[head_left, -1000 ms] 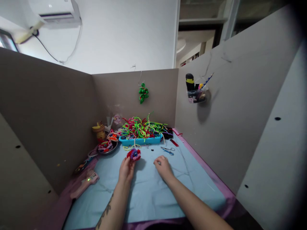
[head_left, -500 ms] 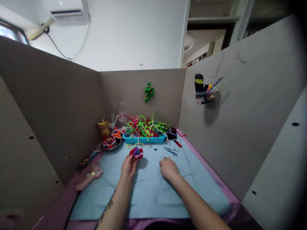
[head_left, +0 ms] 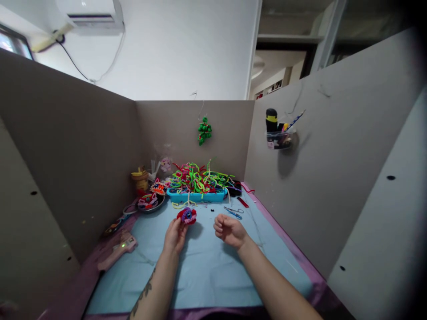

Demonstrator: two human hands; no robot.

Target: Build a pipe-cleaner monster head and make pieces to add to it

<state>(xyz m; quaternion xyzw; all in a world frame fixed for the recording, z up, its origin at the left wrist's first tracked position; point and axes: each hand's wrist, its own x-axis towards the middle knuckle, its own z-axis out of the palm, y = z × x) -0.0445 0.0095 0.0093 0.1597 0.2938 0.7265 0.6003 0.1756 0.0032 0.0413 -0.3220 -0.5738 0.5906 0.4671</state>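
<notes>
In my left hand (head_left: 176,233) is a small fuzzy pipe-cleaner ornament (head_left: 187,216), red, purple and pink with a dark blue round eye-like bead. My fingers pinch it from its left and lower side, above the cloth. My right hand (head_left: 230,230) is raised over the cloth to the right, apart from the ornament, with its fingers curled together. Whatever those fingers may hold is hidden or too small to make out. Just behind the right hand lie scissors with blue handles (head_left: 234,213). A tiny black piece (head_left: 212,210) rests on the cloth between the hands.
A blue tray (head_left: 196,197) heaped with colourful pipe cleaners (head_left: 200,178) stands at the back. On the left are a metal bowl (head_left: 156,207) of fuzzy pieces and a pink glue gun (head_left: 120,252). A red strip (head_left: 243,202) lies right. Grey panels (head_left: 193,133) enclose three sides.
My right hand has lifted and turned over from the cloth, moving slightly left, its curled fingers now showing. The left hand keeps its hold on the ornament. The whole view has shifted a little.
</notes>
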